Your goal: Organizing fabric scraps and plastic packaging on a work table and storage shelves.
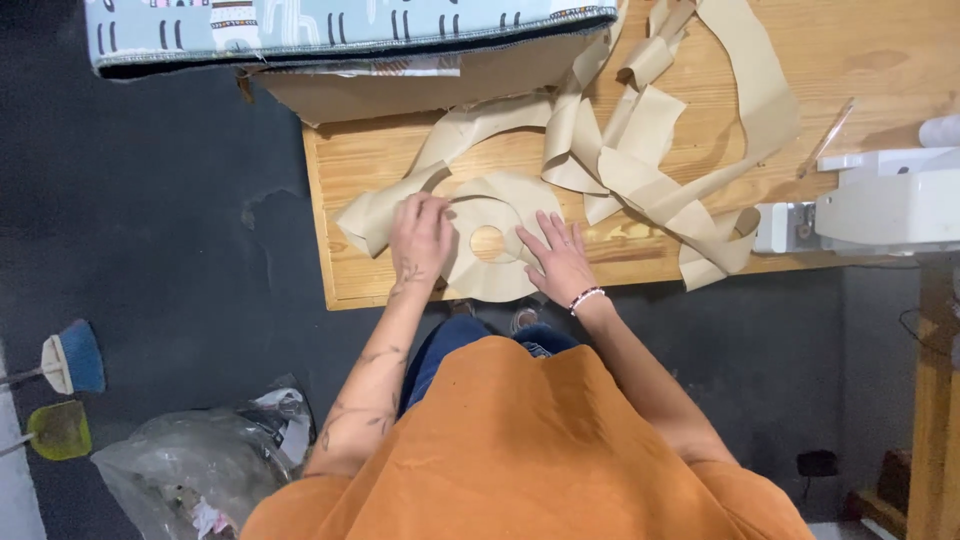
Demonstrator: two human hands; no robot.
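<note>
Both palms flat on paper ring (497,250) at wooden table (340,180) front edge: left hand (421,238), right hand (556,258) press, fingers spread, gripping nothing. Clear bag (200,465) w/ scraps sits on the floor left of the table (contents unclear). White machine (880,205) cut off at right.

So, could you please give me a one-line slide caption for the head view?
Both hands, left and right, press a ring-shaped brown paper cutout flat on a wooden table amid paper offcuts.
</note>
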